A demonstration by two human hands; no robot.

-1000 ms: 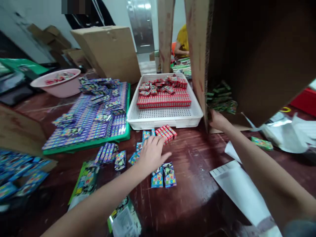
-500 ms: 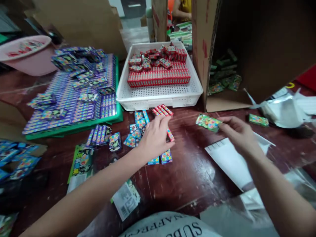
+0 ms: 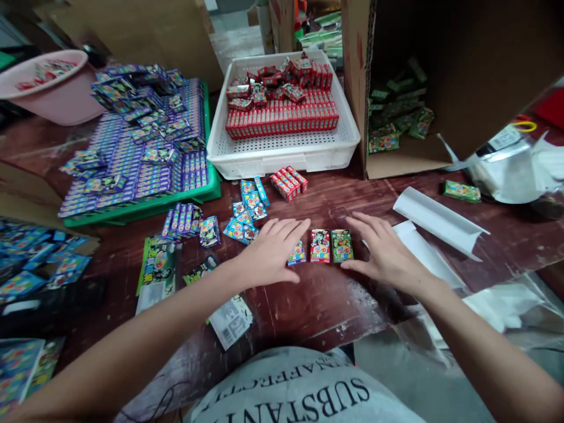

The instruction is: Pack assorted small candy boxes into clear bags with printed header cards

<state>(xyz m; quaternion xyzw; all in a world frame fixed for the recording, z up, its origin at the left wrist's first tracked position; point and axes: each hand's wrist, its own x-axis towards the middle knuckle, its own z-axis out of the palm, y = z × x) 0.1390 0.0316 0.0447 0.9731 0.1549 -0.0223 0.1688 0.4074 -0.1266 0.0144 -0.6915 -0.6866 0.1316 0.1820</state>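
A red small box (image 3: 319,245) and a green small box (image 3: 342,245) lie flat side by side on the dark red table. Left of them, a blue and purple box (image 3: 297,254) shows partly from under my left hand (image 3: 274,252), whose fingers are spread. My right hand (image 3: 382,251) is open at the green box's right side, thumb near its lower corner. Just beyond my left hand lie a loose group of light blue boxes (image 3: 252,200) and a row of red boxes (image 3: 288,183). Purple boxes (image 3: 181,221) lie farther left.
Behind stands a white basket (image 3: 282,164) of red boxes; left of it, a green tray (image 3: 141,210) bears purple boxes. A cardboard carton (image 3: 405,167) with green boxes stands at right. White paper sheets (image 3: 440,223), plastic packets (image 3: 231,320) and a pink basin (image 3: 57,97) are around.
The green box my right hand held now lies flat beside the red one, and that hand has let go and moved left. My left hand has moved down, uncovering the red boxes.
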